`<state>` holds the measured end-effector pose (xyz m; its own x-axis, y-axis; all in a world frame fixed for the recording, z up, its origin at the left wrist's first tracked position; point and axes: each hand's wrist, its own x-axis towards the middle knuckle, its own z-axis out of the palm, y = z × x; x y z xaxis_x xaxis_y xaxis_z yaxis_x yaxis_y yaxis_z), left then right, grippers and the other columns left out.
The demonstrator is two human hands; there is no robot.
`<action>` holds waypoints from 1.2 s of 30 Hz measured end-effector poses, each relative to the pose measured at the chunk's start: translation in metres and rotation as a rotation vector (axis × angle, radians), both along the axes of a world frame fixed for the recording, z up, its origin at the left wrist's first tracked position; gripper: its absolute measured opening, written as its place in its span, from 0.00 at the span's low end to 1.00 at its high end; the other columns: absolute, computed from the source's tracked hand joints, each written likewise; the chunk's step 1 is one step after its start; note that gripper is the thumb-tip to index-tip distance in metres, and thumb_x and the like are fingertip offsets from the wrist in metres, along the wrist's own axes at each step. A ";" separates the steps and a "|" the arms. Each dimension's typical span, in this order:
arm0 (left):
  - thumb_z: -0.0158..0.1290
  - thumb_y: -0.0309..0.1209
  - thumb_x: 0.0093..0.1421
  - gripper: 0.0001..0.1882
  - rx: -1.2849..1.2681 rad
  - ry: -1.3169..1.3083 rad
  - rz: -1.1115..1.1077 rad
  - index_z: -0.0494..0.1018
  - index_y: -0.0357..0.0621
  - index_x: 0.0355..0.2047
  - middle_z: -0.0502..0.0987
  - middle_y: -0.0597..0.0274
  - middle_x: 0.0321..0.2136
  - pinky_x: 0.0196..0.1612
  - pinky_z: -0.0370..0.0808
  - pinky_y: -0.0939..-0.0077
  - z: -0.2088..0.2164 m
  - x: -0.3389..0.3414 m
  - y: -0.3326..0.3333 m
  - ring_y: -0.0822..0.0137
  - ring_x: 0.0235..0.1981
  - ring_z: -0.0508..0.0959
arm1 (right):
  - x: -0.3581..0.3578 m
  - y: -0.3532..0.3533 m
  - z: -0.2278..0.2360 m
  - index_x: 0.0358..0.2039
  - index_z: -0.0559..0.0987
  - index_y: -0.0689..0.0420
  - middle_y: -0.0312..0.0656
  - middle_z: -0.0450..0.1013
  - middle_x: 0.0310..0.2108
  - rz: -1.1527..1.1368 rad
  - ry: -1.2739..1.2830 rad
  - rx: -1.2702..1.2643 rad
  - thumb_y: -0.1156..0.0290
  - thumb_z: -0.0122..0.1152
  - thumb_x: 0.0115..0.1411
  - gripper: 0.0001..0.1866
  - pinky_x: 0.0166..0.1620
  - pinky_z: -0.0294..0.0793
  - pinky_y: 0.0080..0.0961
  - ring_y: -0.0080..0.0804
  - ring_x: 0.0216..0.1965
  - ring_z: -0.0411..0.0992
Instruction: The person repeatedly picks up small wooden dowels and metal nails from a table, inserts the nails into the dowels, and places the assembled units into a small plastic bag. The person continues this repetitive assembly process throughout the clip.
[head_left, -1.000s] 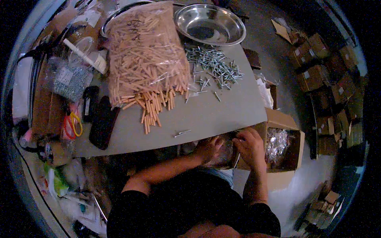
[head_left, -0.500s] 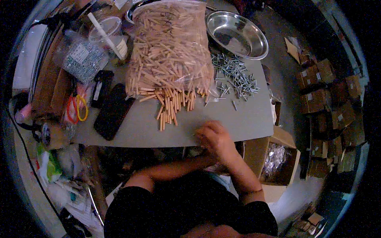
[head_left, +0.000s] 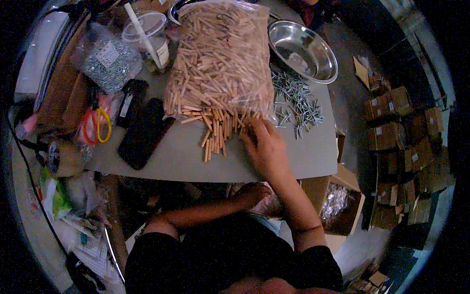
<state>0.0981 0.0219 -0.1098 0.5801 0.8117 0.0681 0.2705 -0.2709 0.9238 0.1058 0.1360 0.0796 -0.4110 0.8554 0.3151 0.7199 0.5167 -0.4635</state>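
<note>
My right hand (head_left: 268, 146) reaches over the table, with bent fingers and thumb at the right end of a loose row of short wooden dowels (head_left: 214, 142). Its fingertips touch the dowels, but what lies between them is hard to see. The dowels spill from the mouth of a big clear plastic bag (head_left: 223, 63) packed with more of them. Below the table's front edge, my left hand (head_left: 254, 194) is curled in front of my body, beside clear plastic (head_left: 270, 202). Dim light hides what its closed fingers hold, if anything.
Right of the bag lie scattered metal screws (head_left: 298, 100), with a steel basin (head_left: 306, 51) behind. At left are a bag of small metal parts (head_left: 111, 63), a plastic cup (head_left: 147, 34), a dark phone-like slab (head_left: 144, 139) and scissors (head_left: 98, 126). Cardboard boxes (head_left: 391, 132) stand at right.
My right hand has moved forward from the table's front edge to the dowels. My left hand, mostly hidden behind the right one before, now shows below the edge. The view has shifted slightly.
</note>
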 end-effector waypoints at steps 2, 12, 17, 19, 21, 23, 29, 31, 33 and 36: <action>0.44 0.35 0.61 0.13 -0.050 0.054 -0.014 0.74 0.40 0.34 0.76 0.51 0.35 0.41 0.71 0.59 0.010 -0.005 0.000 0.51 0.37 0.75 | -0.007 0.006 -0.003 0.46 0.71 0.56 0.50 0.72 0.37 -0.004 0.016 -0.004 0.76 0.63 0.48 0.22 0.38 0.73 0.37 0.49 0.36 0.73; 0.49 0.48 0.60 0.21 -0.282 -0.201 0.052 0.76 0.40 0.31 0.77 0.53 0.31 0.41 0.71 0.63 0.034 -0.021 -0.006 0.57 0.35 0.77 | 0.023 -0.014 -0.002 0.47 0.71 0.56 0.45 0.70 0.31 0.004 0.043 -0.201 0.79 0.64 0.45 0.25 0.35 0.73 0.32 0.41 0.31 0.72; 0.54 0.46 0.57 0.19 -0.309 -0.411 0.053 0.77 0.41 0.35 0.77 0.56 0.32 0.45 0.71 0.69 0.029 -0.026 -0.007 0.61 0.38 0.77 | 0.034 -0.023 0.000 0.44 0.73 0.56 0.45 0.70 0.32 0.002 0.081 -0.222 0.80 0.65 0.45 0.23 0.37 0.73 0.30 0.40 0.31 0.72; 0.56 0.45 0.56 0.18 -0.362 -0.398 0.029 0.77 0.41 0.34 0.77 0.57 0.32 0.45 0.71 0.70 0.030 -0.032 -0.009 0.63 0.37 0.77 | 0.040 -0.027 -0.001 0.44 0.73 0.57 0.45 0.70 0.33 -0.005 0.108 -0.223 0.80 0.65 0.44 0.24 0.38 0.73 0.30 0.39 0.32 0.72; 0.58 0.44 0.55 0.18 -0.404 -0.378 0.061 0.76 0.41 0.33 0.77 0.57 0.32 0.43 0.71 0.69 0.039 -0.039 -0.011 0.64 0.37 0.77 | 0.046 -0.032 -0.001 0.44 0.73 0.57 0.45 0.69 0.35 -0.028 0.130 -0.239 0.79 0.66 0.43 0.24 0.39 0.73 0.29 0.38 0.33 0.71; 0.59 0.44 0.54 0.17 -0.436 -0.306 0.037 0.76 0.41 0.31 0.77 0.58 0.31 0.42 0.71 0.69 0.056 -0.049 -0.007 0.64 0.35 0.76 | 0.051 -0.037 0.003 0.43 0.73 0.58 0.45 0.68 0.37 -0.026 0.117 -0.206 0.79 0.67 0.42 0.24 0.39 0.73 0.29 0.38 0.35 0.71; 0.59 0.42 0.53 0.17 -0.276 -0.229 -0.011 0.72 0.40 0.31 0.76 0.57 0.29 0.38 0.71 0.69 0.058 -0.047 -0.007 0.63 0.32 0.76 | 0.062 -0.039 0.000 0.38 0.73 0.59 0.46 0.67 0.40 -0.026 0.104 -0.157 0.78 0.67 0.42 0.20 0.39 0.72 0.28 0.39 0.36 0.70; 0.58 0.41 0.53 0.17 -0.192 -0.269 -0.033 0.71 0.40 0.32 0.76 0.56 0.29 0.40 0.71 0.68 0.071 -0.052 -0.009 0.61 0.33 0.75 | 0.061 -0.036 -0.002 0.36 0.74 0.60 0.47 0.67 0.39 -0.047 0.112 -0.146 0.77 0.66 0.43 0.17 0.39 0.72 0.29 0.39 0.36 0.70; 0.57 0.40 0.54 0.16 -0.247 -0.218 -0.148 0.70 0.39 0.32 0.75 0.53 0.30 0.42 0.70 0.65 0.097 -0.058 -0.007 0.57 0.36 0.75 | 0.060 -0.032 -0.006 0.34 0.75 0.60 0.47 0.67 0.38 -0.108 0.115 -0.130 0.77 0.66 0.44 0.14 0.39 0.72 0.29 0.41 0.36 0.70; 0.53 0.41 0.57 0.16 -0.059 -0.075 -0.310 0.70 0.41 0.36 0.73 0.51 0.36 0.49 0.66 0.58 0.117 -0.069 -0.001 0.50 0.42 0.72 | 0.054 -0.022 -0.005 0.32 0.76 0.61 0.48 0.68 0.37 -0.068 0.003 -0.045 0.77 0.64 0.46 0.10 0.39 0.72 0.31 0.44 0.36 0.70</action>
<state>0.0291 0.0214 0.0074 0.7957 0.6006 0.0781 0.1142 -0.2754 0.9545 0.1600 0.1138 0.0742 -0.3505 0.8947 0.2769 0.7512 0.4451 -0.4874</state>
